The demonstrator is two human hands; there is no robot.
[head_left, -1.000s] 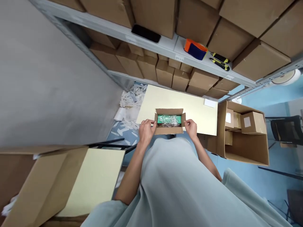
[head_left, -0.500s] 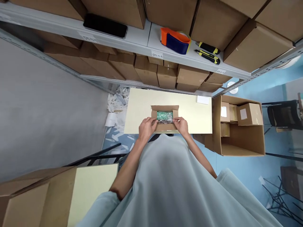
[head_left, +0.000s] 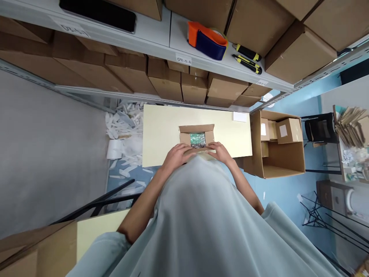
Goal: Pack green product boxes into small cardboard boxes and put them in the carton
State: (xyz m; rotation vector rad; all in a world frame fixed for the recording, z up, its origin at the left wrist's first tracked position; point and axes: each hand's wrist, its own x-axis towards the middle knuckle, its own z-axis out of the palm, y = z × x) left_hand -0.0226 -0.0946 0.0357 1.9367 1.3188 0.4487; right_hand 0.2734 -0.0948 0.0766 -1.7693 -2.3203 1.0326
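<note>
A small open cardboard box (head_left: 184, 138) sits on the cream tabletop (head_left: 161, 130), its far flap standing out. Inside it lies a green item in shiny clear wrap (head_left: 197, 140), which looks like bubble wrap. My left hand (head_left: 177, 157) grips the near left part of the box, fingers over the edge and thumb on the near flap. At the near right corner, my right hand (head_left: 221, 153) holds the same flap in a like way. The near flap is partly hidden by my hands and shirt.
Above the table, a shelf holds a phone (head_left: 98, 14), an orange and blue tape dispenser (head_left: 207, 40), two cutters (head_left: 247, 58) and cardboard boxes. A large open carton (head_left: 282, 156) with smaller boxes stands right. Paper scraps (head_left: 125, 121) lie left, beside a grey wall.
My hands have shifted from the wrapped item's sides to the box's near flap, which is now tilted up. The camera view has moved closer and turned rightward.
</note>
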